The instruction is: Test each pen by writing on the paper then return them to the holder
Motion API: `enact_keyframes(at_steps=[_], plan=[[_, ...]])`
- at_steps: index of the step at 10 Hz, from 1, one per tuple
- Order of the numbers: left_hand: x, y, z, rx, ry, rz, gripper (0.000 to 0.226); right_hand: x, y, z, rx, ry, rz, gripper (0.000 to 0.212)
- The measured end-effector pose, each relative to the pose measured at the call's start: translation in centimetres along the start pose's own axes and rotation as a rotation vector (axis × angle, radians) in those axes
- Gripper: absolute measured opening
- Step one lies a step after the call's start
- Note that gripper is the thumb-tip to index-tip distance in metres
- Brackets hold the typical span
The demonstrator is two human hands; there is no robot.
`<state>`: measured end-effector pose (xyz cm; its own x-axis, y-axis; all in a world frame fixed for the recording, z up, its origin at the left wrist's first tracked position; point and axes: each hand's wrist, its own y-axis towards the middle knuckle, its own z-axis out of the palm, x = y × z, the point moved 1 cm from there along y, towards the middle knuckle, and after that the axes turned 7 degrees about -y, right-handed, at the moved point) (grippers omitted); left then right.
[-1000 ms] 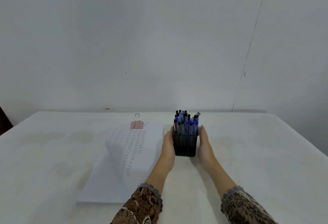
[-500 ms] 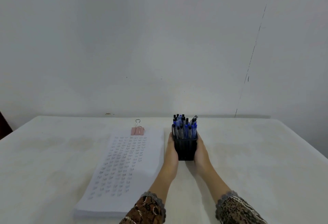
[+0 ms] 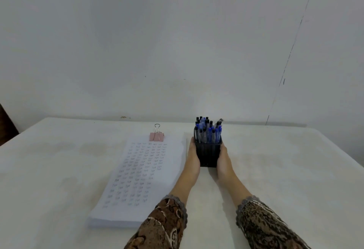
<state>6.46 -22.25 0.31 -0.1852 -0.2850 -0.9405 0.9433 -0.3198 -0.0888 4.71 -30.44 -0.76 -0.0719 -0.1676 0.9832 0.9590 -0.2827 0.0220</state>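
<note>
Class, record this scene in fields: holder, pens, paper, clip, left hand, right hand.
holder: black, upright on table
pens: mostly blue, standing in holder
paper: stack left of holder, top sheet full of marks
clip: pink, on stack's far edge
left hand: flat against holder's left side
right hand: flat against holder's right side

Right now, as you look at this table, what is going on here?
A person has both hands around a black pen holder standing on the white table. The left hand lies against its left side and the right hand against its right side. The holder is packed with blue pens, and none is out. To its left lies a paper stack held by a pink binder clip, its top sheet covered in rows of small written marks.
</note>
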Motion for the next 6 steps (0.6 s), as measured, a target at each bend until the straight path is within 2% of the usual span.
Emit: enact_keyframes(at_steps=[2,4,5,6], plan=[[-1.1,-0.5,-0.2,-0.007,0.041,-0.055,0.047,0.9,-0.4,0.4,-0.081,-0.120,0.019,0.048],[-2.5,-3.2,-1.6,0.048,0.148,-0.067,0.043,1.6,-2.2,0.6,-0.221,-0.226,-0.020,0.039],[-2.9,-5.0,-3.4,0.021,0.172,-0.055,0.057,0.9,-3.4,1.1,-0.291,-0.256,-0.036,0.040],[-3.1,-7.6,-5.8,-0.028,0.122,-0.027,0.056,0.2,-4.8,1.5,-0.390,-0.216,-0.015,0.042]])
